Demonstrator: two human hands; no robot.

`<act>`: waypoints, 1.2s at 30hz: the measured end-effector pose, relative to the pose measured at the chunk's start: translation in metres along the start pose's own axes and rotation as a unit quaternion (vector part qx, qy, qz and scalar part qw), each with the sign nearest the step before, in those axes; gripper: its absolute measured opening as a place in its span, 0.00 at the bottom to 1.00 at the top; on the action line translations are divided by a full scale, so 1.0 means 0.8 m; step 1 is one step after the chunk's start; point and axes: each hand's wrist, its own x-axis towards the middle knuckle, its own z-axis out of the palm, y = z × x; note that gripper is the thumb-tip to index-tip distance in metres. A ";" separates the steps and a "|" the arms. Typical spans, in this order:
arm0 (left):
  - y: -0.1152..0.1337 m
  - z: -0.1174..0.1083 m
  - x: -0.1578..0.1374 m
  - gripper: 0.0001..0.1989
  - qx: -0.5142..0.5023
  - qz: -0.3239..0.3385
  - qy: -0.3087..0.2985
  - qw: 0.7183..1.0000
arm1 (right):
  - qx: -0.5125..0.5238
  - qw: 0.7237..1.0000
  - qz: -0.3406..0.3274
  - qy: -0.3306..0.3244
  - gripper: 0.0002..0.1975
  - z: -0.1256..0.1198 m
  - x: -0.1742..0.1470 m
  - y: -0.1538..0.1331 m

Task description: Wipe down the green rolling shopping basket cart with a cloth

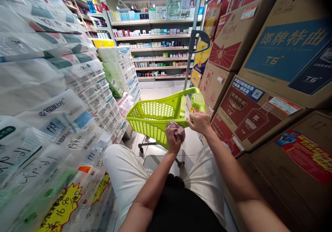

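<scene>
A lime-green plastic shopping cart [145, 125] with perforated sides stands right in front of my knees, turned sideways, its basket bare of goods where I can see in. My right hand [200, 122] is closed around the cart's near rim beside its handle end. In my left hand [173, 138] is a crumpled greyish-pink cloth [179, 131], bunched up and pressed against the cart's side. The fingers of the left hand wrap over the cloth. Dark caster wheels [140, 148] show below the basket.
Wrapped tissue packs [85, 66] are piled high on my left. Stacked cardboard cartons [259, 111] wall in the right side. A metal pole [191, 52] with a dark grey handle [199, 41] rises behind the cart. Farther back, product shelves [155, 35] stand beyond the tiled floor [158, 93].
</scene>
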 end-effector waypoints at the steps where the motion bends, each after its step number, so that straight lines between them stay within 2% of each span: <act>1: -0.003 -0.003 0.000 0.09 -0.015 0.013 0.010 1.000 | 0.002 1.000 0.002 -0.001 0.18 -0.002 -0.001 -0.004; 3: -0.016 -0.013 0.006 0.08 -0.032 0.002 0.057 0.998 | 0.006 1.000 0.005 -0.004 0.18 -0.006 -0.002 -0.011; 5: -0.029 -0.024 0.015 0.07 -0.016 -0.054 0.107 0.993 | 0.008 1.000 0.007 -0.006 0.18 -0.009 -0.004 -0.017; 6: -0.033 -0.028 0.018 0.07 -0.003 -0.082 0.118 0.990 | 0.007 1.000 0.008 -0.004 0.18 -0.009 -0.004 -0.019; 8: -0.030 -0.032 0.020 0.08 0.012 -0.107 0.102 0.989 | 0.006 1.000 0.007 0.003 0.17 -0.008 -0.005 -0.022; 11: -0.007 -0.027 0.010 0.10 -0.013 -0.050 0.046 0.998 | 0.006 1.000 -0.001 0.023 0.16 -0.005 -0.007 -0.022; 13: 0.004 -0.022 0.003 0.10 -0.044 0.005 0.037 0.998 | 0.002 0.999 -0.001 0.037 0.15 -0.003 -0.008 -0.021; 15: 0.001 -0.022 0.003 0.08 -0.068 0.036 0.045 0.996 | -0.002 0.999 -0.001 0.046 0.14 -0.003 -0.010 -0.020; 17: -0.014 -0.028 0.011 0.07 -0.076 0.020 0.068 0.995 | -0.004 0.999 -0.001 0.048 0.14 -0.004 -0.011 -0.020; 19: -0.031 -0.037 0.021 0.06 -0.067 -0.033 0.101 0.992 | -0.006 0.999 -0.001 0.049 0.14 -0.005 -0.012 -0.024; 22: -0.036 -0.046 0.027 0.05 -0.065 -0.078 0.140 0.985 | -0.010 0.998 0.002 0.055 0.13 -0.005 -0.012 -0.035; 28: -0.014 -0.034 0.001 0.06 -0.131 0.036 0.118 0.984 | -0.012 0.996 0.001 0.084 0.11 -0.005 -0.017 -0.054; 30: -0.017 -0.028 -0.003 0.09 -0.157 0.003 0.146 0.977 | -0.012 0.995 -0.003 0.094 0.10 -0.006 -0.019 -0.056; 33: -0.020 -0.027 0.002 0.21 -0.195 -0.126 0.216 0.948 | -0.012 0.994 -0.001 0.112 0.11 -0.006 -0.021 -0.060; 34: -0.017 -0.029 0.006 0.24 -0.207 -0.147 0.227 0.940 | -0.011 0.993 0.000 0.118 0.11 -0.006 -0.022 -0.060; 35: -0.013 -0.032 0.010 0.25 -0.215 -0.139 0.224 0.940 | -0.011 0.992 0.002 0.123 0.11 -0.006 -0.022 -0.061; 36: -0.008 -0.036 0.015 0.24 -0.217 -0.103 0.210 0.948 | -0.010 0.992 0.004 0.126 0.11 -0.006 -0.023 -0.062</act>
